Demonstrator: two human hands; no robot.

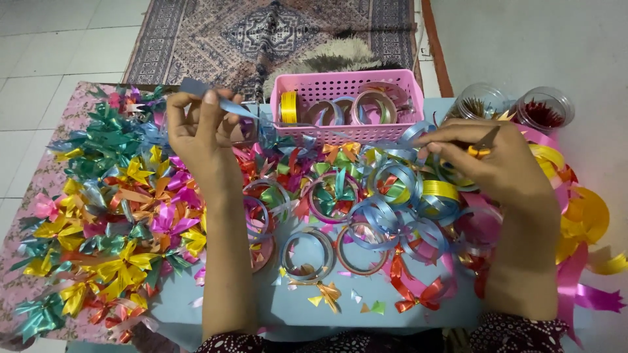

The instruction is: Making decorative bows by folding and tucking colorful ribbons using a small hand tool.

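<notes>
My left hand (196, 124) is raised over the table and pinches a strip of light blue ribbon (226, 104) that runs right toward the loose coils. My right hand (487, 160) is closed around small scissors with yellow handles (483, 145), resting above a tangle of light blue ribbon loops (399, 219). Between my hands lie several ribbon rolls (307, 252) and small coloured bows.
A pink perforated basket (347, 88) with ribbon spools stands at the back. A heap of finished bows (111, 216) fills the left. Two clear jars (543, 108) sit at the back right. Pink and yellow ribbon (582, 222) trails off the right edge. A patterned rug (275, 29) lies beyond.
</notes>
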